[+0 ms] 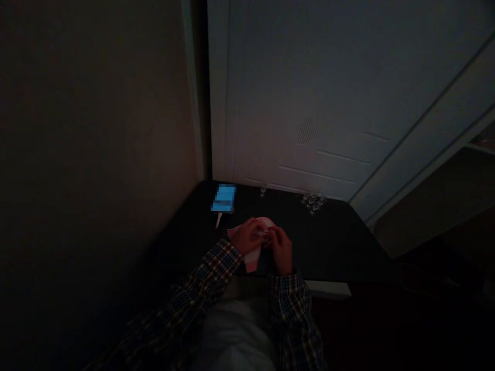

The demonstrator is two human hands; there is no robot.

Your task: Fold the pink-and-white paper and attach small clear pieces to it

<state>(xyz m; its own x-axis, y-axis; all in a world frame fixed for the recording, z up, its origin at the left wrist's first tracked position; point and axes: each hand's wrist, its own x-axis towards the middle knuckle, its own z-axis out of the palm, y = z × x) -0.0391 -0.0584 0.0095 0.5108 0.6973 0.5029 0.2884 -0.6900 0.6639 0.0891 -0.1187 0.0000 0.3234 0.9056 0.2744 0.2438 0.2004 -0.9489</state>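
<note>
Over the dark table, my left hand (247, 234) and my right hand (281, 250) meet with fingertips almost touching. Both are closed in a pinch at a small clear, shiny piece (264, 234); its exact kind is too dim to make out. A pink and white, thin, flat item (251, 263) lies beneath and around the fingers, with a curved edge beyond them and a strip toward me. My left hand covers part of it, and I cannot tell whether it is also gripped.
The black table (328, 247) bears a lit phone (223, 198) with a white cable (218, 220). Several small clear shiny pieces (313, 202) are heaped at the back right; a few more (263, 190) sit near the white panel (278, 103). A wall (116, 103) stands left.
</note>
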